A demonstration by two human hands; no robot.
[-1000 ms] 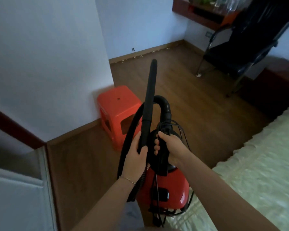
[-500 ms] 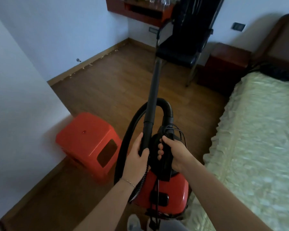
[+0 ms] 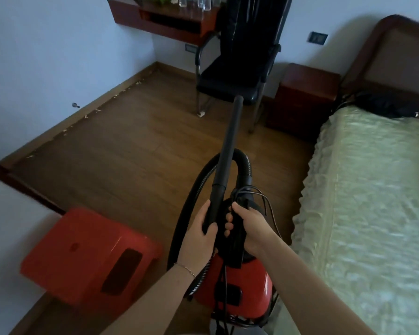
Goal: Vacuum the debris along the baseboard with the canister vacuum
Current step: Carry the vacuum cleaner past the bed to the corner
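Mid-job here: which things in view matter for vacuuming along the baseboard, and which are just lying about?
For the job: canister vacuum, wand, hose, debris, baseboard, left hand, right hand.
Lying about: stool, chair, nightstand, bed, shelf.

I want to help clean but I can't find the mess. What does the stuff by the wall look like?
Find the pale wall on the left and follow it down to the brown wooden baseboard at its foot. Right where that meets the floor lies the debris: tiny pale flecks strung in a broken line, lighter than the dark wood around them.
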